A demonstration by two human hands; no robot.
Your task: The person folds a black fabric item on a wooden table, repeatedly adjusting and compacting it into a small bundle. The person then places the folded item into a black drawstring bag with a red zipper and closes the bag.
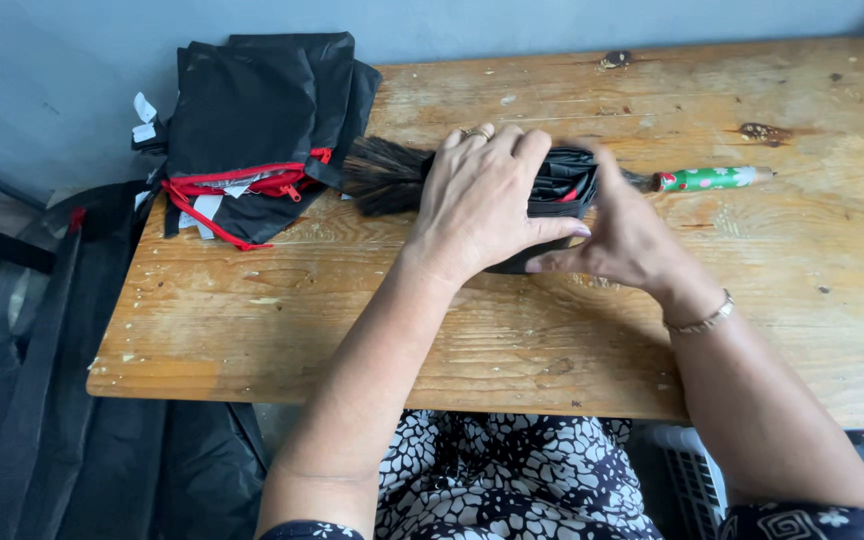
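On the worn wooden table, seen from the head camera, both hands press down on a small folded bundle of black fabric lying near the middle of the top. The left hand lies flat over it with fingers together and curled over the far edge, thumb stretched along the near side. The right hand comes in from the right, fingers hooked onto the bundle's end; it is blurred, so I cannot tell exactly how tightly it pinches. Under or just behind the bundle lies a small broom, its dark bristles poking out to the left and its green patterned handle to the right.

The cloth looks light, thin and limp, likely a bit slippery, so it would spring open unless held flat; the folded edges seem the best places to grip.

At the table's far left corner sits a stack of similar black pieces with red zips.
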